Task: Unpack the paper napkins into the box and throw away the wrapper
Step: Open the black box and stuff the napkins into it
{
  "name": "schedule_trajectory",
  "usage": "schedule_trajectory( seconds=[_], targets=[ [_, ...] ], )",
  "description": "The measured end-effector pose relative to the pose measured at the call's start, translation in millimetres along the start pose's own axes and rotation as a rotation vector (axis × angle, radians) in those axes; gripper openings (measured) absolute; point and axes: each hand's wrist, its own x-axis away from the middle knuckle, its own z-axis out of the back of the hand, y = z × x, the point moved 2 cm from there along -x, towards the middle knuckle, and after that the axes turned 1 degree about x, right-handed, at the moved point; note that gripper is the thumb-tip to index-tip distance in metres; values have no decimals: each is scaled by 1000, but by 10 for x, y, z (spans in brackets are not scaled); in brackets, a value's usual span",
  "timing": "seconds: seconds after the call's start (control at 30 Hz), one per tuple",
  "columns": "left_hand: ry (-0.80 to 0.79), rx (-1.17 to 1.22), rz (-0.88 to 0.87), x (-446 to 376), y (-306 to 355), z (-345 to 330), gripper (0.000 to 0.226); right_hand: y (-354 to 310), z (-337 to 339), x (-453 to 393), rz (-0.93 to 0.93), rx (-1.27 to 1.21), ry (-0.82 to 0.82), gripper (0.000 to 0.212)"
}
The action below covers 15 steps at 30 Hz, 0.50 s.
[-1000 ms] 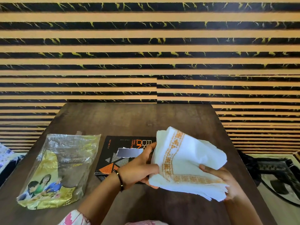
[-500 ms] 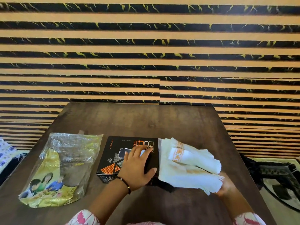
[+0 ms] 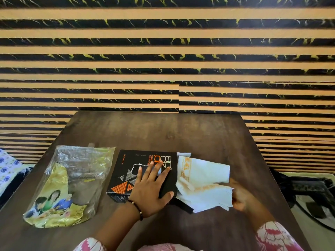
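Note:
A black box (image 3: 126, 167) with orange print lies flat on the brown table (image 3: 163, 131). My left hand (image 3: 150, 189) rests flat on its lid, fingers spread, holding it down. A stack of white paper napkins (image 3: 203, 182) with an orange border pattern sticks out of the box's right end. My right hand (image 3: 239, 196) grips the napkins' right edge. The empty plastic wrapper (image 3: 70, 185), clear and yellow with a printed picture, lies on the table left of the box.
A striped black and tan wall stands behind the table. A flowered cloth (image 3: 7, 169) shows at the left edge. A dark patterned rug (image 3: 308, 196) lies on the floor at the right.
The napkins came down from in front of me to the box's right end. My left hand let go of them and went flat on the box lid.

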Motion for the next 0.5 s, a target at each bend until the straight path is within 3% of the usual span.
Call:
schedule_trajectory(
  seconds=[0.23, 0.4, 0.5],
  targets=[
    [-15, 4, 14, -11, -12, -31, 89, -15, -3, -163, 9, -1, -36, 19],
    [-14, 31, 7, -35, -32, -48, 88, 52, 31, -265, 29, -49, -150, 41],
    [-11, 51, 8, -49, -53, -51, 87, 100, 44, -261, 36, 12, -150, 42]
  ],
)
